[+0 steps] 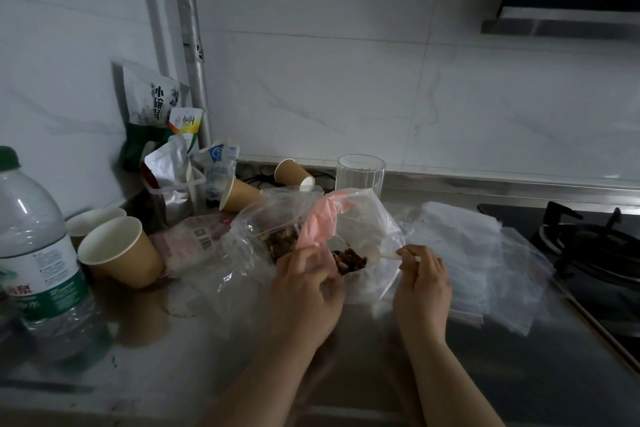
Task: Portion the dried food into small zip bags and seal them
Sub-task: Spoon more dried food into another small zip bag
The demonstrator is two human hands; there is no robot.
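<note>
head view: 2 bare forearms reach up from the bottom edge over a steel counter (242, 374). left hand (306, 291) has its fingers curled, pinching the near lip of a small zip bag (360, 236) to hold its mouth open. right hand (420, 282) pinches the handle of a pale plastic spoon (384, 256), whose bowl sits at the bag's mouth, touching a dark clump of dried food (349, 260) inside. the bag lies between the 2 hands, just beyond the fingertips. a pink strip, seemingly the zip edge, rises above the left hand.

behind and left of it, a larger clear bag (263, 229) holds more of the dried food, near the left hand. a stack of empty zip bags (478, 253) lies just beside the right hand, with a gas hob (588, 246) beyond.

likely handling: the bag film looks thin, limp and slippery, so it needs pinching at the stiffer zip rim; the food looks light, crumbly and easily spilled.

further left stand paper cups (117, 253) and a water bottle (38, 246); a glass (360, 173) stands behind.
</note>
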